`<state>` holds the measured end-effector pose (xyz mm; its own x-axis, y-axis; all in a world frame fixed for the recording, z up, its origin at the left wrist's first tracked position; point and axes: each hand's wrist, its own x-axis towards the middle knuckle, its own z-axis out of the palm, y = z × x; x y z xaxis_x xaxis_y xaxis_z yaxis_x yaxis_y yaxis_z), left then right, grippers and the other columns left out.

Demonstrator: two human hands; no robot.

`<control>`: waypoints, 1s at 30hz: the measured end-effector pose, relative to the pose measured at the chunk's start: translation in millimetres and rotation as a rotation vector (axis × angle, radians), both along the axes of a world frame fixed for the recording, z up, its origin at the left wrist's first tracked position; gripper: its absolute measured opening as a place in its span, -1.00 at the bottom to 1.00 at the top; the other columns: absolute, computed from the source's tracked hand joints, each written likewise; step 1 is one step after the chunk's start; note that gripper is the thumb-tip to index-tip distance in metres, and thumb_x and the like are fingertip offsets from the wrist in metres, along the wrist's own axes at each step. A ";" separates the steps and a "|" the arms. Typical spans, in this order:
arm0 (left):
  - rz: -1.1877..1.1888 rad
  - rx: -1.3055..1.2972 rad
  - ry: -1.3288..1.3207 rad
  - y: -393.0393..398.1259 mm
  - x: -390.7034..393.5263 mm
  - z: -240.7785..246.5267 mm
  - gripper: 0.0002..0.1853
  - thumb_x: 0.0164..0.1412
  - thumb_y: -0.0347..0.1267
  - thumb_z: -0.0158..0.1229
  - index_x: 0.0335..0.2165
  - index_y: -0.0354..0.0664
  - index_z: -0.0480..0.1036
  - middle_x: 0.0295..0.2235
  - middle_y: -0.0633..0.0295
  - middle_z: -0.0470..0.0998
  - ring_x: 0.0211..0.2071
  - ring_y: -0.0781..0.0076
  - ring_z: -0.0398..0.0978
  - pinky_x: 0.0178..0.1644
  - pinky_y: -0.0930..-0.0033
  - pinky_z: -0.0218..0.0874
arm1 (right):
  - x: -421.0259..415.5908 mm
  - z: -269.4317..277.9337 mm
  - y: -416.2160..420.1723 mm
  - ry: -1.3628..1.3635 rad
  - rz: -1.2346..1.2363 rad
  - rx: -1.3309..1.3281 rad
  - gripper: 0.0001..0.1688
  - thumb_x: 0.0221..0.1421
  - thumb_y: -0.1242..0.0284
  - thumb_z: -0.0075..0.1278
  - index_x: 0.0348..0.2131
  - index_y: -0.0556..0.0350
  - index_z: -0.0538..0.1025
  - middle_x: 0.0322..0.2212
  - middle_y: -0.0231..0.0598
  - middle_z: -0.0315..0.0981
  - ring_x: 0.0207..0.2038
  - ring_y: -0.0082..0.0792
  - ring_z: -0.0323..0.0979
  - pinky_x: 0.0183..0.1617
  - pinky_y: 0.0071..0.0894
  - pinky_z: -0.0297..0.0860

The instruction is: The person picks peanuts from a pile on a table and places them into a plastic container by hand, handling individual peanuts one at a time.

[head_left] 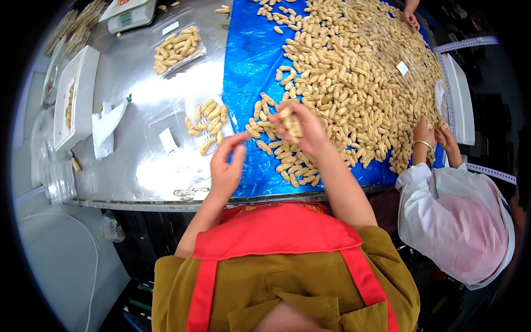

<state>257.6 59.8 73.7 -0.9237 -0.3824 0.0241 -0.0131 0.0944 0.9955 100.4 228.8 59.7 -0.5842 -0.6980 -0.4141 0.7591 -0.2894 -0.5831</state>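
Note:
Unshelled peanuts [348,83] lie in a broad heap on a blue plastic sheet [249,50]. My right hand [300,128] is raised over the near-left edge of the heap, its fingers closed around several peanuts. To its left, my left hand [228,162] is over the edge of the sheet with thumb and fingers apart and nothing seen in it. Just beyond that hand, a clear plastic tray [202,133] holds a loose layer of peanuts, and its clear lid [155,128] with a white label lies to the left. Farther back stands a fuller tray of peanuts [176,50].
A co-worker in white [452,220] has both hands at the heap's right side; another person's hand [410,20] is at the far right. At left are a white foam box [76,99], a crumpled white bag [108,126], stacked clear containers [58,178] and a scale [132,17].

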 end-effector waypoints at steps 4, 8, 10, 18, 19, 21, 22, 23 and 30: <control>0.344 -0.149 0.146 -32.9 5.5 0.0 -0.65 0.22 -0.48 -0.10 -0.01 -0.31 0.31 -0.07 0.13 0.42 0.02 0.34 0.31 0.17 0.29 0.02 | 25.1 23.7 -76.2 0.114 0.068 0.041 -0.64 0.24 0.23 -0.21 -0.17 0.11 0.44 -0.30 -0.13 0.48 -0.37 -0.37 0.48 -0.42 -0.45 0.41; 0.325 -0.421 0.071 -54.4 6.2 -6.5 -0.56 0.22 -0.43 -0.08 0.08 -0.28 0.23 0.05 0.07 0.32 0.15 0.12 0.17 0.24 0.17 -0.09 | 43.3 12.3 -123.7 0.705 -0.043 0.267 -0.57 0.20 0.27 -0.10 -0.01 0.12 0.39 -0.12 -0.13 0.44 -0.15 -0.35 0.46 -0.07 -0.41 0.39; 0.217 -0.663 0.006 -59.9 6.2 -12.0 -0.51 0.20 -0.42 -0.04 0.10 -0.28 0.21 0.11 -0.01 0.26 0.23 -0.03 0.05 0.27 0.07 -0.16 | 32.5 8.2 -108.1 0.840 -0.091 0.374 -0.56 0.16 0.33 -0.03 0.00 0.13 0.40 -0.12 -0.16 0.45 -0.11 -0.38 0.44 -0.04 -0.44 0.37; -0.065 -1.080 -0.201 -68.4 -27.3 -29.1 -0.34 0.18 -0.27 0.01 0.21 -0.20 0.06 0.24 0.00 0.04 0.27 0.00 -0.07 0.32 0.03 -0.31 | -37.9 15.7 58.6 0.692 -0.375 0.773 -0.74 0.10 0.44 0.02 -0.21 0.19 0.50 -0.42 -0.34 0.52 -0.41 -0.57 0.48 -0.40 -0.62 0.38; -0.078 -1.103 -0.218 -71.1 -30.7 -34.6 -0.33 0.18 -0.25 0.01 0.21 -0.21 0.06 0.24 -0.01 0.04 0.27 0.01 -0.07 0.32 0.03 -0.31 | -37.2 11.8 71.6 0.678 -0.363 0.788 -0.75 0.10 0.44 0.02 -0.21 0.19 0.50 -0.42 -0.33 0.52 -0.42 -0.57 0.49 -0.42 -0.64 0.37; -0.102 -1.153 -0.253 -74.1 -36.2 -39.8 -0.33 0.18 -0.22 0.01 0.21 -0.21 0.06 0.24 -0.01 0.04 0.27 0.02 -0.07 0.32 0.03 -0.31 | -31.0 5.6 86.5 0.649 -0.339 0.814 -0.76 0.11 0.45 0.01 -0.22 0.21 0.50 -0.43 -0.32 0.53 -0.44 -0.58 0.49 -0.46 -0.67 0.36; -0.107 -1.160 -0.266 -73.6 -37.7 -39.1 -0.33 0.18 -0.21 0.00 0.20 -0.21 0.06 0.24 -0.02 0.04 0.27 0.02 -0.06 0.32 0.03 -0.31 | -26.9 3.3 86.6 0.631 -0.306 0.798 -0.77 0.09 0.47 0.02 -0.24 0.22 0.49 -0.43 -0.31 0.53 -0.46 -0.59 0.48 -0.50 -0.69 0.35; -0.112 -1.167 -0.280 -72.4 -38.8 -37.2 -0.34 0.19 -0.21 -0.01 0.20 -0.21 0.07 0.24 -0.02 0.04 0.27 0.03 -0.05 0.31 0.03 -0.31 | -22.9 0.7 83.4 0.637 -0.271 0.808 -0.77 0.08 0.48 0.02 -0.24 0.22 0.49 -0.43 -0.30 0.52 -0.46 -0.59 0.48 -0.50 -0.68 0.35; -0.141 -1.129 -0.209 -73.9 -40.6 -30.0 -0.35 0.19 -0.21 0.00 0.19 -0.20 0.10 0.21 -0.04 0.10 0.26 0.01 -0.02 0.30 0.02 -0.28 | -15.0 -17.5 13.6 1.271 0.093 1.082 -0.69 0.03 0.57 0.02 -0.16 0.12 0.48 -0.32 -0.31 0.49 -0.30 -0.52 0.47 -0.31 -0.50 0.39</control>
